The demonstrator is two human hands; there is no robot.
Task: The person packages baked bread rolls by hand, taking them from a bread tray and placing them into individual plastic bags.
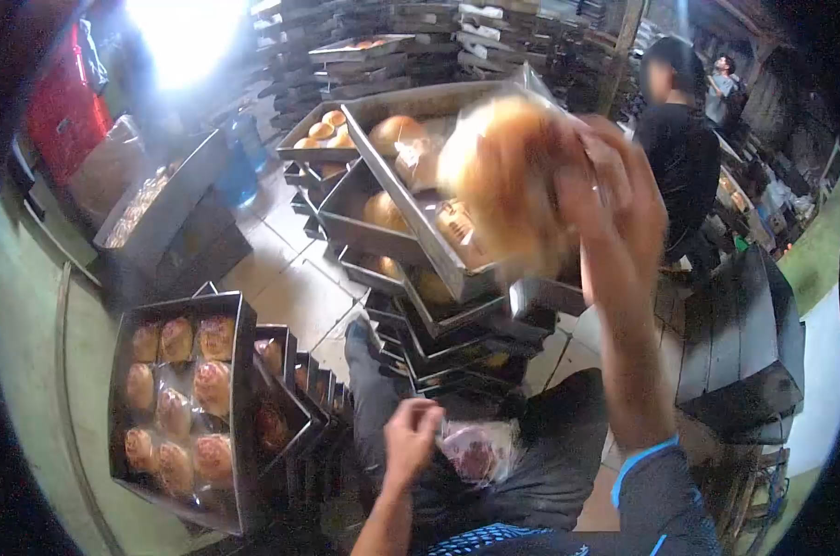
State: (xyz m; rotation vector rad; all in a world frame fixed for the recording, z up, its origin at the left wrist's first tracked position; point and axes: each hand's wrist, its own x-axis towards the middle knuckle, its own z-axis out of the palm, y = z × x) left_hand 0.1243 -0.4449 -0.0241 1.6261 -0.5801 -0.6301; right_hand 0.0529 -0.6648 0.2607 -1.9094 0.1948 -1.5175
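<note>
My right hand (614, 185) is raised over the stacked trays, closed on a large golden-brown bread bun (499, 171). Both are smeared by motion, and some clear wrap shows at the bun's upper edge. Low over my left thigh, my left hand (413, 443) has its fingers curled together; whatever is in them, if anything, is hidden. Beside it, a clear plastic packet (478, 452) with a reddish-purple print lies on my lap. In front of me, the top metal tray (411, 208) sits askew on the stack and holds buns, some in clear wrap.
At lower left, a tray (244, 417) of wrapped buns stands beside more stacked trays (295, 408). Another long tray (161, 199) stands at upper left near a blue water jug (244, 157). A person in black (675, 148) is at right, beyond dark metal boxes (739, 334).
</note>
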